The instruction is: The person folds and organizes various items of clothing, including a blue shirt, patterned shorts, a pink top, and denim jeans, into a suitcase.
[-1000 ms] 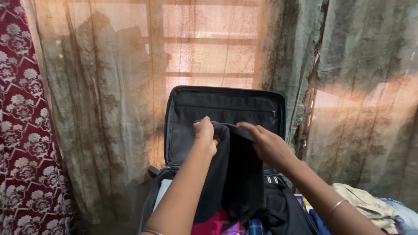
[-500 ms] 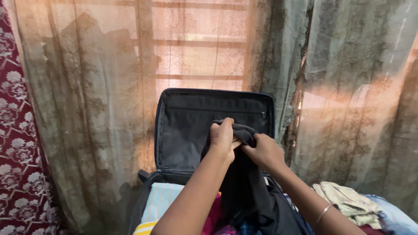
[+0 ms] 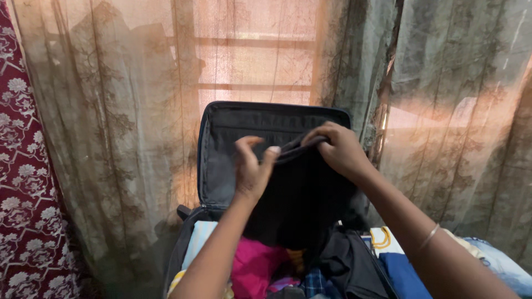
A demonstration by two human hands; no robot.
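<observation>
My left hand [image 3: 250, 169] and right hand [image 3: 339, 148] each pinch the top edge of a black garment [image 3: 302, 199], holding it up spread before the raised lid of the open suitcase [image 3: 221, 138]. Pink cloth [image 3: 256, 266] lies below; sheer curtains [image 3: 111, 111] hang beyond.

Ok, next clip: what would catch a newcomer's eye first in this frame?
Dead centre, the left hand and right hand hold a black garment stretched up by its top edge. Right behind it stands the open lid of a dark suitcase, with bright pink cloth packed below. Sheer curtains glowing orange from the window fill the background, and a red floral fabric hangs at the far left.
</observation>
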